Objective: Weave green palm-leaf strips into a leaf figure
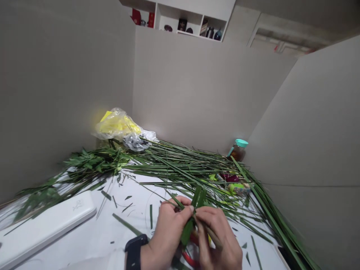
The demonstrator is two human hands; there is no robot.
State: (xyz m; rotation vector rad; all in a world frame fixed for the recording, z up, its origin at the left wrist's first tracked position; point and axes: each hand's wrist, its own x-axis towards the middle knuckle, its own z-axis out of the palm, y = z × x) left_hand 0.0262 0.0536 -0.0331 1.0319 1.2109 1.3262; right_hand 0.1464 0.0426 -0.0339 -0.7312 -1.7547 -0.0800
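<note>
At the front centre of the table, my left hand point(171, 228) and my right hand point(215, 232) meet around a piece of folded green leaf strips point(199, 195). The left thumb and fingers pinch the strips from the left, with a dark watch point(134, 250) on that wrist. From the right, my other fingers close on the same leaf piece; what lies between their tips is partly hidden. One leaf end hangs down between the hands. Below them shows a red loop point(190, 259), perhaps a scissors handle, mostly covered by my right hand.
Long green leaf blades point(174, 161) spread across the back of the white table point(132, 202). Leafy sprigs point(95, 161) and a plastic bag point(118, 125) lie at left, near a long white case point(53, 225). A teal-lidded jar point(238, 150) stands at back right, behind small colourful packets point(234, 183).
</note>
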